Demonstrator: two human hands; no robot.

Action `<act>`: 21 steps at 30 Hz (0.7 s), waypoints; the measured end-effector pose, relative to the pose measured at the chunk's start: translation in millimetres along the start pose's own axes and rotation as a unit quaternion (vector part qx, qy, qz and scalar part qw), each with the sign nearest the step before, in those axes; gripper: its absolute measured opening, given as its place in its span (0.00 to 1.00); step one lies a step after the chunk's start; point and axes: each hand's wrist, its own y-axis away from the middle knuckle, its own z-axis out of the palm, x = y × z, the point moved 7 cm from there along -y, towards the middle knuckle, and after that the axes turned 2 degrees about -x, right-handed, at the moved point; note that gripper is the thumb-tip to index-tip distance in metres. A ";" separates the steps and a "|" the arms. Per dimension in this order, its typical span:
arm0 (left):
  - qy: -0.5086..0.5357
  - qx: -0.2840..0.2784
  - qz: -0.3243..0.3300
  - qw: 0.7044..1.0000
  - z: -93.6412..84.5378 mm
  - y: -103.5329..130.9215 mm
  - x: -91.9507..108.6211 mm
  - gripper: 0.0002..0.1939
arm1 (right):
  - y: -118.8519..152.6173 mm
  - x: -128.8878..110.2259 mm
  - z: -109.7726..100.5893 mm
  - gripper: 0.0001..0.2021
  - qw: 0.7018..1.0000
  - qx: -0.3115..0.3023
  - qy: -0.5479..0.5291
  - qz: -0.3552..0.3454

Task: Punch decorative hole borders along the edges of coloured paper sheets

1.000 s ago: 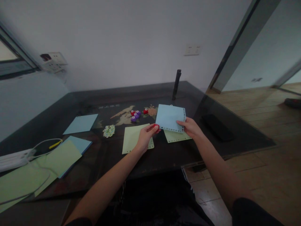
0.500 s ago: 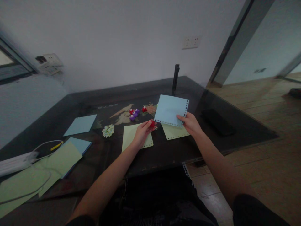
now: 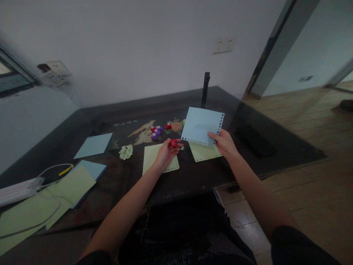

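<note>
My left hand (image 3: 164, 154) holds a small red paper punch (image 3: 173, 143) between thumb and fingers, just left of the blue sheet's lower corner. In my right hand (image 3: 225, 142) a light blue sheet of paper (image 3: 202, 125) is pinched by its lower right edge, tilted up above the table. Small punched shapes run along its right and lower edges. Under my left hand lies a pale yellow sheet (image 3: 150, 156) with holes along its lower edge. Another pale yellow sheet (image 3: 202, 152) is partly hidden beneath the blue one.
Several red and purple punches (image 3: 155, 135) and another red punch (image 3: 168, 126) sit farther back. Cut paper bits (image 3: 126, 152) form a pile left of them. Blue paper (image 3: 93, 145), yellow paper (image 3: 26, 211) and a white power strip (image 3: 18, 192) lie left; a black object (image 3: 256, 140) lies right.
My left hand has drawn slightly left with the red punch, turning it so more of it shows, away from the blue sheet's corner. My right hand still holds the sheet, nearly unmoved.
</note>
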 end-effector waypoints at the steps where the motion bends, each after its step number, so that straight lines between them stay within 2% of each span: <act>1: -0.004 -0.004 -0.004 1.000 0.8 0.1 -0.6 0.21 | 0.4 -0.4 0.0 0.16 1.000 0.002 0.000 0.000; 9: 0.015 0.000 -0.006 1.000 -1.9 -1.0 -2.2 0.22 | 3.0 -3.1 0.9 0.13 1.000 0.006 0.011 -0.002; 14: -0.003 0.009 0.022 1.000 -4.2 -2.6 2.6 0.14 | 1.8 -1.7 -0.4 0.13 1.000 0.005 0.005 -0.006; 18: -0.129 0.010 0.095 0.987 -4.0 -4.8 11.2 0.14 | 2.5 -1.4 -0.9 0.13 1.000 0.014 -0.004 -0.002; 21: -0.286 0.034 0.182 0.940 -5.6 -6.8 20.3 0.10 | 4.4 -3.3 0.1 0.13 1.000 0.018 -0.011 -0.003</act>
